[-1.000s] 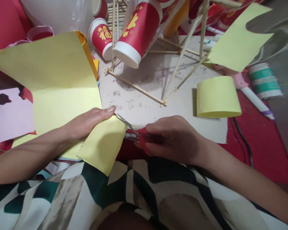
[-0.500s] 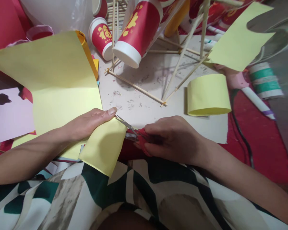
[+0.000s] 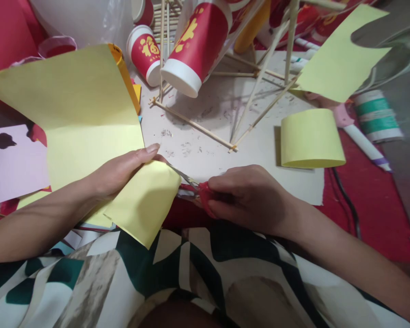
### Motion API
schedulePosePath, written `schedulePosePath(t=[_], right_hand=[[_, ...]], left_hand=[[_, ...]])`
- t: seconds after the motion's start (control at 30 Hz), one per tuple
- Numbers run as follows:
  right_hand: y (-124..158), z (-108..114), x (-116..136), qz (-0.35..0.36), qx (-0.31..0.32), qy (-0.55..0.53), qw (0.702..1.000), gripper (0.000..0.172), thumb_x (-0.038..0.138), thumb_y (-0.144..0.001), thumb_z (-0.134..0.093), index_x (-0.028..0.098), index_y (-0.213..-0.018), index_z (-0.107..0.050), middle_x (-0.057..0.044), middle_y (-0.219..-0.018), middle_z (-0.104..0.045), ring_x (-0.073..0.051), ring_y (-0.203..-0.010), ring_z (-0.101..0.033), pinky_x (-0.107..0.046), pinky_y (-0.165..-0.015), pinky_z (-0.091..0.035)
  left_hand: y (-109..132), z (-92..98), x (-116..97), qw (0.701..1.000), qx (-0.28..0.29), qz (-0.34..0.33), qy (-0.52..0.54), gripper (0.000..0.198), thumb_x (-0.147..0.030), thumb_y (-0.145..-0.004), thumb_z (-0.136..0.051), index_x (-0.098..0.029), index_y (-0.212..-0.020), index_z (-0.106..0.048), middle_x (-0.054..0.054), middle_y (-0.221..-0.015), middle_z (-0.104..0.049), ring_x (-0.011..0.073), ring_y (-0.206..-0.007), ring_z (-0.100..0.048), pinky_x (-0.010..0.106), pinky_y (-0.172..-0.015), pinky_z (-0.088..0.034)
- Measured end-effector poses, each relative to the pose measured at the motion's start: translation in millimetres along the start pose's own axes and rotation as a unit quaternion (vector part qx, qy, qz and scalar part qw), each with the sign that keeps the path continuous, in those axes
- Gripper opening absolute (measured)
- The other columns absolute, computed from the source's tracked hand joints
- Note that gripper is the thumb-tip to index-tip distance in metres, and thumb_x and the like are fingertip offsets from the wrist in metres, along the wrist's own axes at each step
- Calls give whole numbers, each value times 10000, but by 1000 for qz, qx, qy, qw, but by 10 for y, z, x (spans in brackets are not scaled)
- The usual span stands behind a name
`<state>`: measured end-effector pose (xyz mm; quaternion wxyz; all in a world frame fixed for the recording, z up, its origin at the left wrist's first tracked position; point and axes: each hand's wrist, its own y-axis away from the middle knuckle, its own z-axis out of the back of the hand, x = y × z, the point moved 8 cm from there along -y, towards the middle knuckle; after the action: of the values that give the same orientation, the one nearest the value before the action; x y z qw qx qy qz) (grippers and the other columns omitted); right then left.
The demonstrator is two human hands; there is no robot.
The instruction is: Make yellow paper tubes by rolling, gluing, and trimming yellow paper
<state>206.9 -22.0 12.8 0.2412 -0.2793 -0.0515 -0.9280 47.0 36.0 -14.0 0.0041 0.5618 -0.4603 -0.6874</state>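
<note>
My left hand (image 3: 123,168) pinches the upper edge of a piece of yellow paper (image 3: 146,198), which hangs curved above my lap. In my right hand (image 3: 248,193) is a pair of scissors (image 3: 205,196) with red handles, my fingers closed around them. The scissors' blades point left and meet the paper's right upper edge; part of them is hidden by the paper. To the right, a curled loop of yellow paper (image 3: 312,139) stands by the edge of the white board (image 3: 191,136).
A frame of wooden sticks (image 3: 194,124) stands ahead, with a red paper cup (image 3: 200,43) tilted in it. Another red cup (image 3: 145,54) lies behind. Large yellow paper (image 3: 92,105) is at left, a cut yellow sheet (image 3: 341,54) and a pink glue gun (image 3: 343,115) at right.
The held paper and my left hand have shifted slightly left and up. The yellow paper loop has slid right. The scissor blades look a little more closed at the paper's edge.
</note>
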Motion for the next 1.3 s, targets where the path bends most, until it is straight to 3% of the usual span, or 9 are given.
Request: schedulePosePath(t=[0.23, 0.43, 0.87, 1.1, 1.3], right_hand=[[5, 60, -17, -5, -17, -10, 1000, 339, 351, -880, -514, 199, -577, -523, 19, -506, -507, -98, -493, -391, -245, -503, -267], [19, 68, -29, -21, -40, -36, 998, 324, 331, -851, -556, 202, -563, -481, 37, -491, -454, -93, -490, -346, -240, -499, -270], [5, 37, -36, -18, -1, -30, 999, 331, 352, -886, -518, 201, -592, -524, 16, -519, -490, -103, -509, -369, -254, -512, -271], [20, 45, -39, -32, -22, -76, 996, 306, 321, -858, -560, 203, -581, -501, 33, -506, -463, -91, -499, -345, -235, -502, -276], [-3, 18, -36, -42, 2, -95, 995, 303, 348, -847, -585, 201, -593, -511, 36, -501, -481, -86, -481, -353, -237, -485, -274]], left_hand=[[2, 41, 28, 989, -23, 16, 143, 325, -469, -743, -639, -172, -870, -673, -1, -718, -690, 173, -684, -673, 241, -640, -511], [23, 63, -12, 994, -21, -2, 105, 323, -490, -743, -660, -172, -795, -683, -10, -665, -684, 158, -642, -663, 221, -591, -504], [24, 86, 40, 992, -54, 31, 110, 321, -493, -730, -660, -196, -851, -683, -18, -742, -717, 154, -626, -648, 235, -605, -505], [34, 85, 35, 992, -48, 28, 112, 296, -468, -743, -650, -180, -805, -682, -18, -691, -704, 143, -601, -641, 219, -569, -493], [21, 51, -8, 996, -33, 6, 83, 327, -504, -737, -669, -180, -780, -687, 5, -716, -724, 164, -622, -654, 245, -595, -509]])
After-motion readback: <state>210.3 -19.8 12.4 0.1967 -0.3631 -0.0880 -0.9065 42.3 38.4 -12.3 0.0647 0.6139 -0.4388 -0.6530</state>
